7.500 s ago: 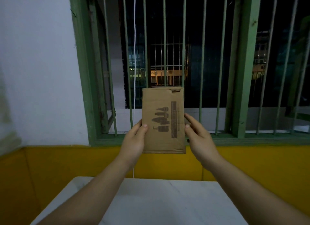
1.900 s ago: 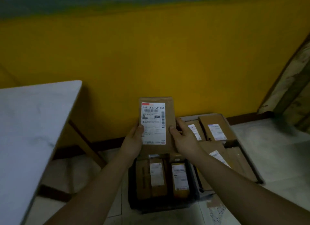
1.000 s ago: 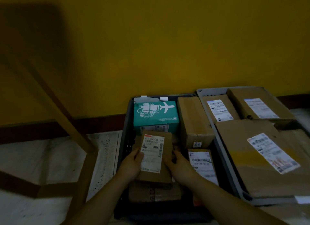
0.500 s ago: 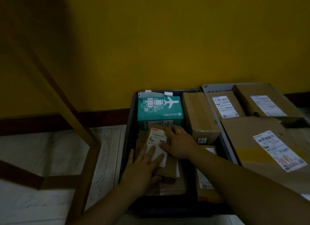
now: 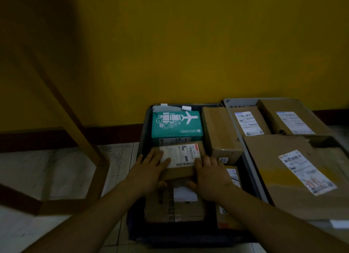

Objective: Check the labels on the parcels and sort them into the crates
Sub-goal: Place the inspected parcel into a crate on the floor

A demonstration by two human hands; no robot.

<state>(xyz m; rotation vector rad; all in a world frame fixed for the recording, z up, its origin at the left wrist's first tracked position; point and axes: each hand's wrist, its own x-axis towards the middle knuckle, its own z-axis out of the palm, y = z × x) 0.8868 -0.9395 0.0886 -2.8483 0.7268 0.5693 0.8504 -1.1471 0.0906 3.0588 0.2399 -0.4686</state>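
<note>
Your left hand (image 5: pixel 151 169) and right hand (image 5: pixel 209 175) lie flat, fingers straight, on the parcel (image 5: pixel 181 161) in the dark crate (image 5: pixel 142 139), its 12 o'clock edge touching the teal box (image 5: pixel 176 126); brown boxes crowd 3 o'clock.

Both forearms extended, left hand (image 5: pixel 151 169) and right hand (image 5: pixel 209 174) seemingly flat, fingers straight.

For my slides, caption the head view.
Both hands settle a labelled parcel into the dark crate.
</note>
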